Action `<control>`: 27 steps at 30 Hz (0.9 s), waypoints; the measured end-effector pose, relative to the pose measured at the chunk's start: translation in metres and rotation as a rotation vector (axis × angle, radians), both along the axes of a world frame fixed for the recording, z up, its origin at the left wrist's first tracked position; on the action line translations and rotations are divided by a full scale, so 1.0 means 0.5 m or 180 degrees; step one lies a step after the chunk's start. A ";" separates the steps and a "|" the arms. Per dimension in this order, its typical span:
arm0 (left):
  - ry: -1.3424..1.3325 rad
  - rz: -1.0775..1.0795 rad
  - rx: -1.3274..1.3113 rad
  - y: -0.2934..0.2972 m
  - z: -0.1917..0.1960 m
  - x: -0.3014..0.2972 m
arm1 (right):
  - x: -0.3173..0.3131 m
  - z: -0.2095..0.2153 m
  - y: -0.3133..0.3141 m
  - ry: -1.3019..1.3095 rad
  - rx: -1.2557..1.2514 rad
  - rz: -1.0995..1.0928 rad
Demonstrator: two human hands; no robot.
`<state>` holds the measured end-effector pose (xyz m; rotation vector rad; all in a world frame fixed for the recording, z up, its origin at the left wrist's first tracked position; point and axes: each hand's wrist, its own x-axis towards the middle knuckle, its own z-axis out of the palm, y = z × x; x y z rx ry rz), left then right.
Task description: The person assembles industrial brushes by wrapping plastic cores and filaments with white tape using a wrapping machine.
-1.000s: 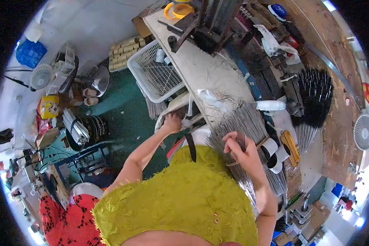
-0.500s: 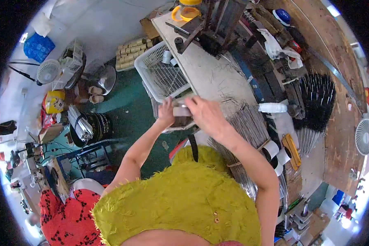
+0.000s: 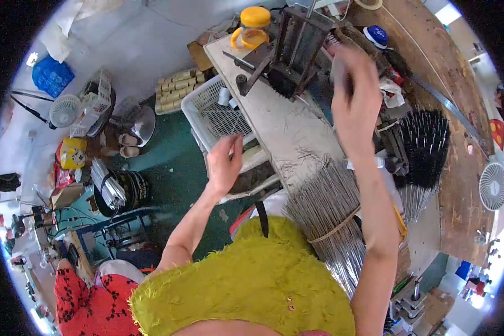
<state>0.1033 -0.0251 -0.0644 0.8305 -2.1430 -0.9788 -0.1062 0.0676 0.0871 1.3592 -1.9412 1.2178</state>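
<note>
Pale benchtop [image 3: 288, 131] | white basket [image 3: 221, 117] | just beyond the left grip [image 3: 224, 169]

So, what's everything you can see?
Bench: one, white top, centre
Handled jar: one, yellow lid, bench's far end
Metal frame: one, dark, beside jar
Thin rods: many, grey, bundled on bench
Plastic basket: one, white, left of bench
Bucket: one, black, floor, left
Fans: two, white, far left, far right
Small clutter: uncountable, mixed colours, left edge
Another person: one, in red, lower left
Garment: one, yellowish green, lower middle
Left hand: one, bare, near basket
Right hand: one, bare, near metal frame
</note>
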 end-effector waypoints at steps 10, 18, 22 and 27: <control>0.2156 0.0881 0.0174 -0.029 0.123 -0.342 | -0.063 0.075 -0.165 -0.0574 -0.0455 0.0653; 0.2078 0.1109 -0.0216 -0.080 0.018 -0.402 | -0.062 0.108 -0.140 -0.0191 0.0649 -0.0063; 0.0917 0.1095 -0.0690 -0.103 0.056 -0.401 | -0.036 0.174 -0.059 -0.0048 0.0634 0.0162; 0.2146 0.0416 -0.0384 0.024 0.096 -0.295 | 0.000 0.211 0.145 -0.0669 0.0705 0.0547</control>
